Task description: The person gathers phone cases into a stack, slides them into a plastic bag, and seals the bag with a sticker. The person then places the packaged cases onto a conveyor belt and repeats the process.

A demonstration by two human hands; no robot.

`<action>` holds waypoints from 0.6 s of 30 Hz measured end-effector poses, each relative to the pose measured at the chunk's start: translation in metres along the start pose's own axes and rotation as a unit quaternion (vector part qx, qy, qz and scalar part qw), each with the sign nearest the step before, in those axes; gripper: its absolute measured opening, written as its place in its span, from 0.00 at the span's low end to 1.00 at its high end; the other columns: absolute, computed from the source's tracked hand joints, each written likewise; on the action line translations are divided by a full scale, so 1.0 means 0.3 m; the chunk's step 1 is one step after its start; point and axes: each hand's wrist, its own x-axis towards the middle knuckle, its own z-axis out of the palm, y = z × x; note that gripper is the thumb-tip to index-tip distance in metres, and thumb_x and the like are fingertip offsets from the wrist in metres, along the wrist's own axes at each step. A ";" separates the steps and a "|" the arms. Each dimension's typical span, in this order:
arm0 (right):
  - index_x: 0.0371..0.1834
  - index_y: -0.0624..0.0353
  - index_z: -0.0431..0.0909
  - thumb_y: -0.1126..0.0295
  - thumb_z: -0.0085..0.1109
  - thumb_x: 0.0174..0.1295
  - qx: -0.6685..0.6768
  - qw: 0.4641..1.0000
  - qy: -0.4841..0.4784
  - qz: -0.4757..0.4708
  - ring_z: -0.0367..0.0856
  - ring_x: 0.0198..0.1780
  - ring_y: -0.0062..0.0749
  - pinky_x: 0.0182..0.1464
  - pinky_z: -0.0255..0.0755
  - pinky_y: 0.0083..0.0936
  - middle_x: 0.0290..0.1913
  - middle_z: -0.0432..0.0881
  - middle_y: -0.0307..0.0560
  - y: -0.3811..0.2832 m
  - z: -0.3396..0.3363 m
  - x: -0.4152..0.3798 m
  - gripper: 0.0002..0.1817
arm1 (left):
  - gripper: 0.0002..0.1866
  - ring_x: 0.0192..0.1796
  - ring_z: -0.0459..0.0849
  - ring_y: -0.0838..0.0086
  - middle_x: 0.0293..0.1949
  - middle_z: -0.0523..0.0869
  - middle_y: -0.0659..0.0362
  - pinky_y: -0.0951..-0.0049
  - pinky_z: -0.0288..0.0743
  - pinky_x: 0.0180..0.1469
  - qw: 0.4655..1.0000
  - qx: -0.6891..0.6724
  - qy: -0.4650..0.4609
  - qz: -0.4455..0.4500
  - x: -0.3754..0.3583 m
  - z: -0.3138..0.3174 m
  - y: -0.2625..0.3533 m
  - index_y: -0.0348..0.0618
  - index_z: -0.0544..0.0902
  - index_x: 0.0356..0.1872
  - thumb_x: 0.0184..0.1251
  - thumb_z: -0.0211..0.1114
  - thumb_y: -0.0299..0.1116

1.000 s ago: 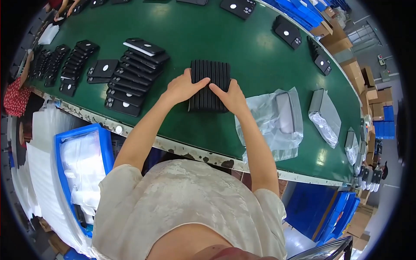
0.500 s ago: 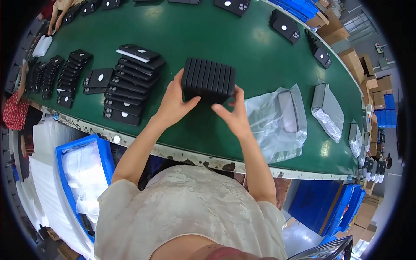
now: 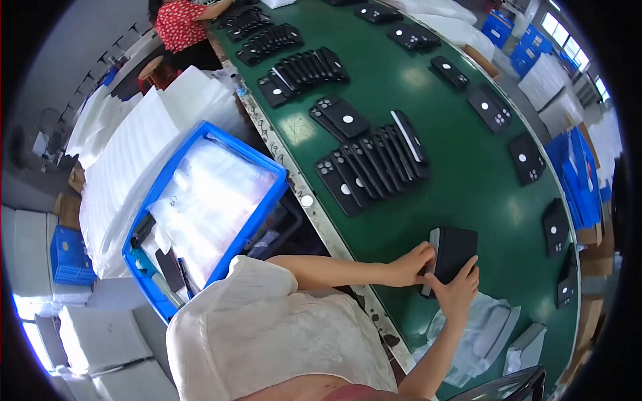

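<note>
A compact stack of black phone cases [image 3: 457, 248] is between my hands, above the green table. My left hand [image 3: 412, 264] grips its near-left side with bent fingers. My right hand [image 3: 459, 289] is wrapped round the lower right side, its thumb reaching toward my left fingers. A pale strip shows along the stack's left edge. Below my right hand lies a clear plastic bag [image 3: 472, 337] with a greyish block in it. Beyond my left hand leans a row of black phone cases [image 3: 374, 167] with white round stickers, and a few more cases [image 3: 339, 118] lie behind it.
More phone case rows [image 3: 307, 73] line the table's left edge; single cases [image 3: 489, 107] lie along the far side. A blue crate [image 3: 284, 179] with plastic bags stands beside the table, near white foam sheets [image 3: 144, 150]. Another person in red [image 3: 179, 27] works at the far end.
My view has swung to the left, bringing the blue crate into fuller sight. The stack has been turned, and my hands have closed in around it.
</note>
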 end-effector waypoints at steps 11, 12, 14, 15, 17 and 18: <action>0.78 0.54 0.58 0.51 0.74 0.37 0.157 0.968 0.049 0.188 0.66 0.68 0.60 0.70 0.60 0.48 0.65 0.69 0.65 -0.153 -0.287 -0.066 0.59 | 0.09 0.42 0.77 0.72 0.45 0.76 0.58 0.72 0.74 0.45 0.971 -0.073 0.187 0.131 0.040 -0.063 0.160 0.41 0.72 0.48 0.71 0.60 0.22; 0.80 0.56 0.56 0.54 0.75 0.37 0.182 0.961 0.072 0.198 0.63 0.72 0.58 0.73 0.57 0.46 0.67 0.67 0.65 -0.148 -0.343 -0.149 0.60 | 0.10 0.42 0.77 0.71 0.45 0.76 0.57 0.72 0.74 0.45 0.974 -0.082 0.158 0.141 0.031 -0.037 0.207 0.41 0.72 0.48 0.69 0.62 0.23; 0.80 0.56 0.55 0.56 0.74 0.37 0.228 0.943 0.115 0.211 0.62 0.72 0.55 0.73 0.57 0.45 0.66 0.67 0.64 -0.019 -0.443 -0.364 0.61 | 0.12 0.42 0.77 0.70 0.44 0.76 0.56 0.71 0.74 0.45 0.976 -0.094 0.125 0.150 0.023 0.071 0.279 0.40 0.72 0.48 0.68 0.64 0.24; 0.81 0.55 0.53 0.59 0.74 0.37 0.293 0.926 0.155 0.179 0.62 0.73 0.53 0.74 0.57 0.43 0.66 0.67 0.63 0.043 -0.490 -0.445 0.62 | 0.14 0.42 0.78 0.66 0.44 0.76 0.54 0.68 0.74 0.45 0.983 -0.005 0.030 0.178 0.018 0.141 0.318 0.40 0.72 0.47 0.65 0.67 0.27; 0.82 0.55 0.53 0.61 0.73 0.36 0.395 0.840 0.211 0.306 0.64 0.71 0.47 0.72 0.59 0.40 0.65 0.67 0.59 0.137 -0.528 -0.635 0.61 | 0.18 0.43 0.78 0.59 0.44 0.76 0.50 0.62 0.73 0.46 0.960 0.101 -0.125 0.228 -0.018 0.297 0.367 0.39 0.73 0.46 0.61 0.71 0.33; 0.81 0.56 0.55 0.62 0.73 0.36 0.333 0.843 0.209 0.368 0.65 0.69 0.46 0.71 0.60 0.39 0.63 0.68 0.56 0.159 -0.553 -0.716 0.61 | 0.20 0.44 0.78 0.55 0.44 0.76 0.48 0.59 0.73 0.46 0.945 0.114 -0.182 0.248 -0.045 0.389 0.361 0.39 0.73 0.45 0.58 0.73 0.35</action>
